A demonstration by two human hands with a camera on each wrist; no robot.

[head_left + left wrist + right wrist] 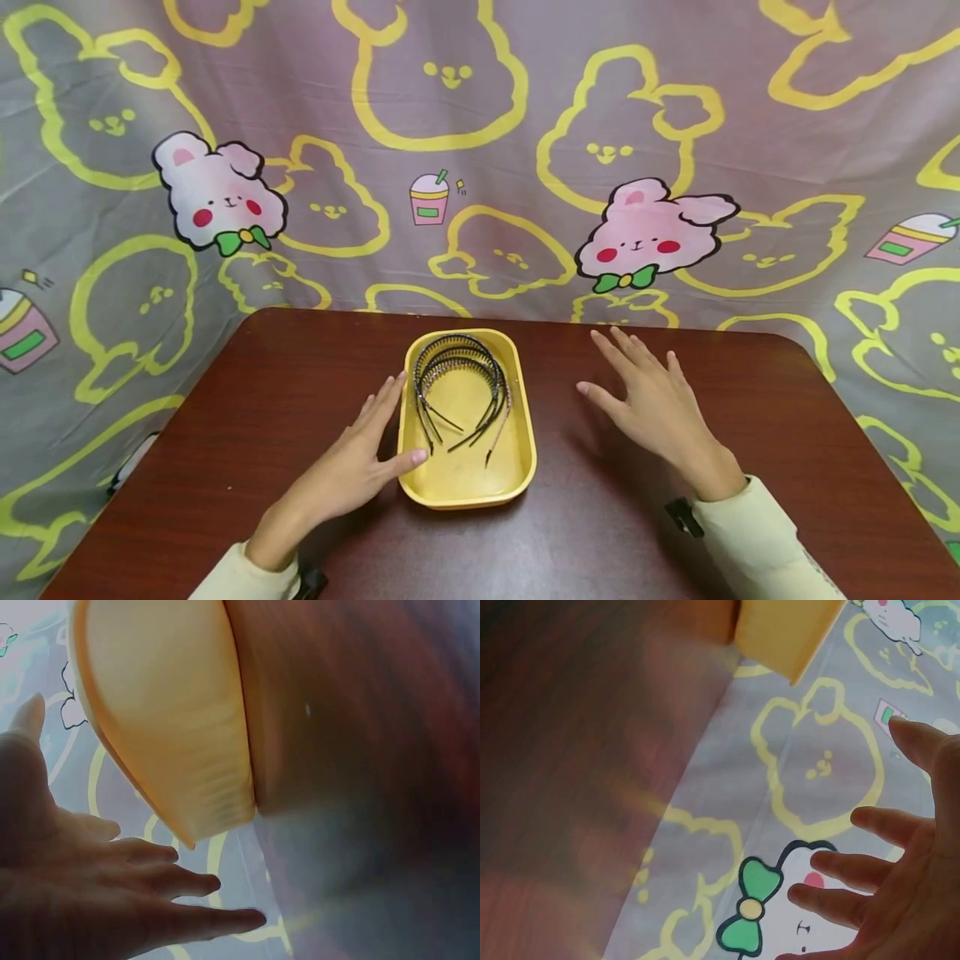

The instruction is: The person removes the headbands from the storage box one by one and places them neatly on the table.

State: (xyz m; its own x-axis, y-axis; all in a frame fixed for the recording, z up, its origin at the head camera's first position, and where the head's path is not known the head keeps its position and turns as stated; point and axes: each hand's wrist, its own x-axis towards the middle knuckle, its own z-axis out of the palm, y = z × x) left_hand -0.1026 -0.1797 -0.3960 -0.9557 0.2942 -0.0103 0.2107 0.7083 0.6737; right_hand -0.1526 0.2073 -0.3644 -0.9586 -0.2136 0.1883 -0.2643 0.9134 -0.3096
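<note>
Several dark toothed headbands (459, 354) lie overlapped in a yellow plastic tray (468, 492) on the table, their arches toward the far end and their tips toward the near side. Beside the tray's left wall is my left hand (356, 458), fingers spread and thumb over the left rim; the head view does not settle whether it touches. In the left wrist view that hand (97, 885) is apart from the tray's side wall (172, 727). My right hand (660, 408) hovers right of the tray, fingers spread, holding nothing. The right wrist view shows its fingers (855, 866) extended.
A dark reddish-brown wooden table (615, 542) with rounded far corners carries the tray. Behind it and along the sides hangs a grey-pink curtain (495, 175) printed with yellow outlines, rabbits and cups.
</note>
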